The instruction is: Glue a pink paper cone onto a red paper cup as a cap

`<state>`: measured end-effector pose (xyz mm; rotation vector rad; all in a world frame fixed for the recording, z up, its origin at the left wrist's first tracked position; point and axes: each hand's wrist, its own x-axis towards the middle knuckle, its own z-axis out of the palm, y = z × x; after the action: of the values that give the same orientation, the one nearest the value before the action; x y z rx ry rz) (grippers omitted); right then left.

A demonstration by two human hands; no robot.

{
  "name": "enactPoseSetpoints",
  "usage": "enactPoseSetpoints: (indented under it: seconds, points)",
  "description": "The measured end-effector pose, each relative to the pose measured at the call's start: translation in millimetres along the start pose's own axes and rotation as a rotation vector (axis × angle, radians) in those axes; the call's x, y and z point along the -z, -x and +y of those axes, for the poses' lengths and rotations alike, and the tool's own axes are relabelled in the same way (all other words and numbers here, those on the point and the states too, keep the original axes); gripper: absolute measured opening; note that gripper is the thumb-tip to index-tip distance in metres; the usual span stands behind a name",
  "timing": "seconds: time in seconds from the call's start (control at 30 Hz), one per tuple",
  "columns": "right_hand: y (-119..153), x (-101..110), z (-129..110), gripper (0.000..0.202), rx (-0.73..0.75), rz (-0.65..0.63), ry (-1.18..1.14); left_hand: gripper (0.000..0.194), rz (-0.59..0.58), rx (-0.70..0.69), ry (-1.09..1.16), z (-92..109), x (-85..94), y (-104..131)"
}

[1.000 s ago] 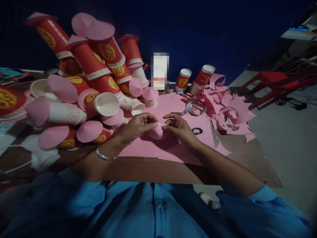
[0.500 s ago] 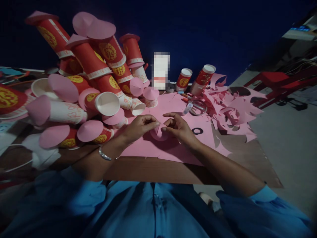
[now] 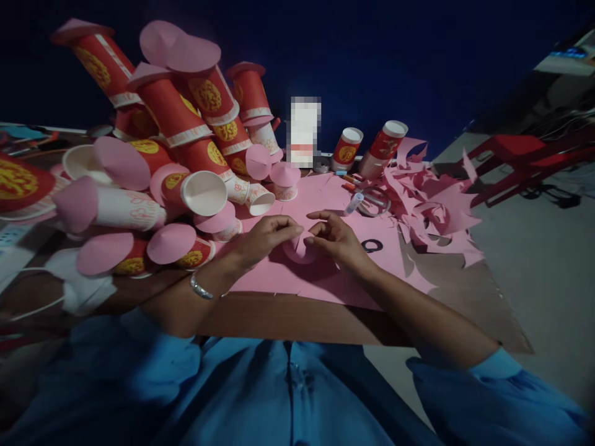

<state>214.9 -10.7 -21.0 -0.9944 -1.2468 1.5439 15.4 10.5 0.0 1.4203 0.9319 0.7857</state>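
Observation:
A small round piece of pink paper [image 3: 299,253], bent into a shallow cone, is between my two hands over the pink sheets. From the left, my left hand [image 3: 269,236] pinches its upper edge between thumb and fingers. My right hand [image 3: 338,240] grips the opposite edge with its thumb and bent fingers, the index finger arched above. Part of the cone is hidden behind the fingers. Under my hands lie pink paper sheets [image 3: 260,275] on the brown table [image 3: 279,319]. Black-handled scissors [image 3: 372,246] rest partly in view right of my right hand.
Red and white paper cups with pink cone tops [image 3: 174,243] crowd the left side. Pink paper scraps [image 3: 441,210] heap up at the right. A glue stick [image 3: 354,203], a tape roll [image 3: 375,203] and two stacked-cup towers [image 3: 383,148] stand behind. A red stool [image 3: 514,152] is beyond.
The view has shifted slightly, so the cups appear a little further right. Both hands keep their pinch on the paper cone, with hardly any movement.

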Motion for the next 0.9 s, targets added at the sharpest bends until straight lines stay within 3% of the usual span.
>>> enactPoseSetpoints:
  seconds: [0.2, 0.4, 0.9]
  points:
    - [-0.4, 1.4, 1.7, 0.058, 0.008, 0.013, -0.026, 0.033, -0.072, 0.144, 0.065, -2.6, 0.5, 1.8]
    - [-0.9, 1.0, 2.8, 0.057, -0.003, 0.016, -0.058, 0.029, -0.078, 0.160, 0.060, -5.0, 2.1, 1.2]
    - [0.7, 3.6, 3.0, 0.053, -0.032, 0.095, -0.136, 0.044, -0.065, 0.223, 0.234, -5.3, 7.4, 8.0]
